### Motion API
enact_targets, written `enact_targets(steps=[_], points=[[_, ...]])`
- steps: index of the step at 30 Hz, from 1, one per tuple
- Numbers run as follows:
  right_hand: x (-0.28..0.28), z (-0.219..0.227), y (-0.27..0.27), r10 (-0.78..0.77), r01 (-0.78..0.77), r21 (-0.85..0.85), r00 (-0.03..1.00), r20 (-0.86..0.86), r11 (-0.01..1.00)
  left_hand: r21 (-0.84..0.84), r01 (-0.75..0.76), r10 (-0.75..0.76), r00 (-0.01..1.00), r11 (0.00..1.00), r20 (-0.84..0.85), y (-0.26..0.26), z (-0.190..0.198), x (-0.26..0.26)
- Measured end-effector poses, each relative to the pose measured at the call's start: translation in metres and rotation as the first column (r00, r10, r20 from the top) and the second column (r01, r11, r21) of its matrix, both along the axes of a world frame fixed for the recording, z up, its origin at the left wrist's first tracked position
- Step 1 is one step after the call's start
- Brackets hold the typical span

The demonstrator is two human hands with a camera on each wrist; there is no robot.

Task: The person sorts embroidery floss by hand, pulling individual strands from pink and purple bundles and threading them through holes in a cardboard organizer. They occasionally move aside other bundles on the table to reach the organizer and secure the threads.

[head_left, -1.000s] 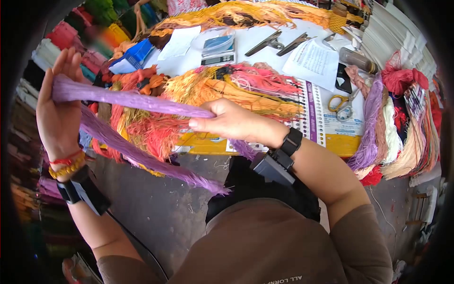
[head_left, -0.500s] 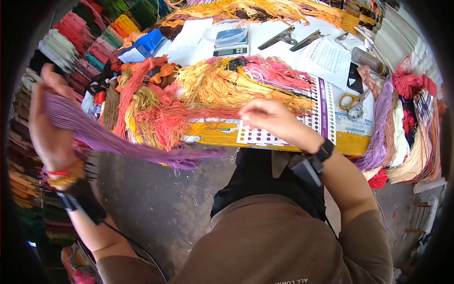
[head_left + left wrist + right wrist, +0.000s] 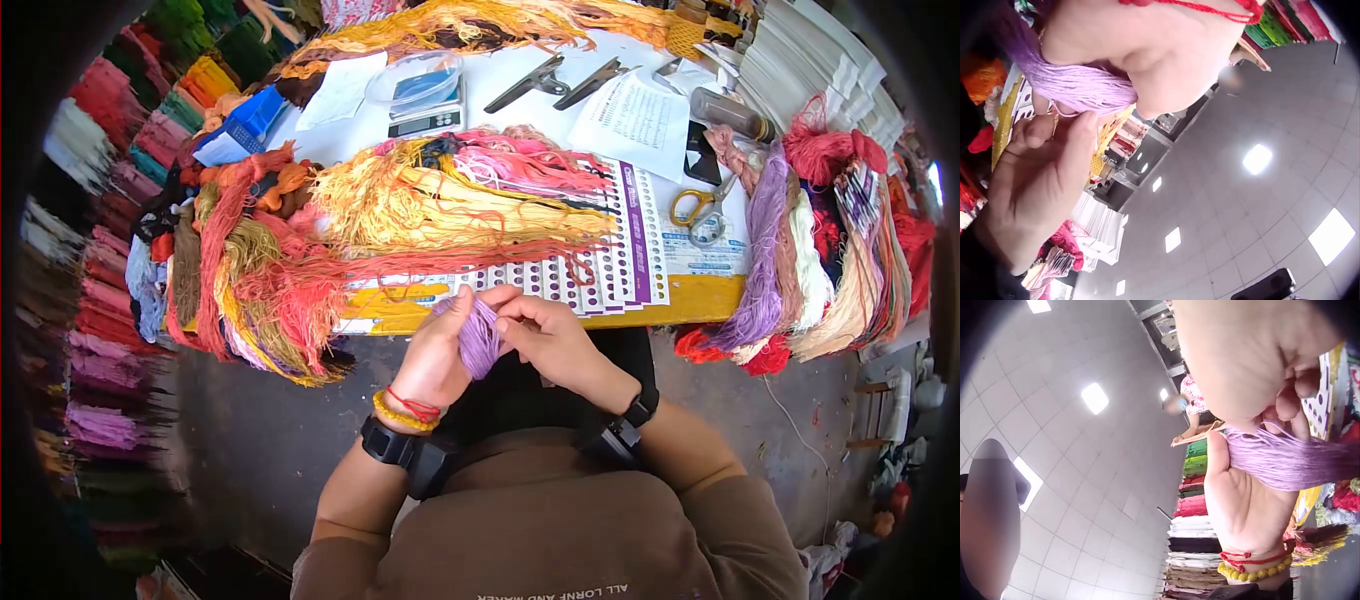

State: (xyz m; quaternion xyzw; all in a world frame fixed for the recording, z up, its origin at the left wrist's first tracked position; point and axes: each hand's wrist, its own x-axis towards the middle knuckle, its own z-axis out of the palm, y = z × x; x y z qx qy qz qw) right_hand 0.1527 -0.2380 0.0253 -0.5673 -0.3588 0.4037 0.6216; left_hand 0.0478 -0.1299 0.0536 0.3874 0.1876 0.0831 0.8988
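Note:
A skein of purple thread (image 3: pixel 479 340) lies across my left hand (image 3: pixel 432 352), which grips it between the upright thumb and the fingers, in front of my body. My right hand (image 3: pixel 552 345) is right beside it, fingers curled, with thumb and forefinger pinching at the skein's edge. Seen from the right wrist, the purple strands (image 3: pixel 1279 459) spread over the left palm (image 3: pixel 1254 509), and a few thin ones loop up toward the right fingers (image 3: pixel 1291 400). The left wrist view has the right thumb (image 3: pixel 1079 147) just under the bundled strands (image 3: pixel 1085 87).
Heaped yellow and coral threads (image 3: pixel 450 205) cover the table's front, beside punched cards (image 3: pixel 640 240). Scissors (image 3: pixel 700 215), a scale (image 3: pixel 428 118), bulldog clips (image 3: pixel 525 85) and papers (image 3: pixel 635 120) lie behind. More skeins, one purple (image 3: pixel 765 250), hang at the right edge. Colored yarn racks (image 3: pixel 105 350) stand left.
The left hand has come from far left to the middle with the purple skein, now bunched up. The right hand let go of the skein, then moved down to meet it again.

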Motion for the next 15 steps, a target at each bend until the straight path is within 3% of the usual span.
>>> enact_targets(steps=[7, 9, 15], points=[[-0.0005, -0.0044, 0.0016, -0.028, 0.02, -0.029, 0.955, -0.296, 0.999, 0.003, -0.076, 0.076, 0.997, 0.997, 0.004, 0.011, -0.0061, -0.0044], [-0.0012, -0.0055, 0.0013, -0.019, 0.01, -0.035, 0.959, -0.284, 0.999, 0.121, -0.128, 0.133, 0.99, 0.984, -0.036, 0.0069, -0.0015, -0.0063], [-0.0032, -0.0009, -0.0012, 0.015, -0.025, -0.049, 0.981, -0.194, 0.998, 0.127, -0.191, 0.197, 0.98, 0.973, -0.037, 0.0039, -0.0021, -0.0061]])
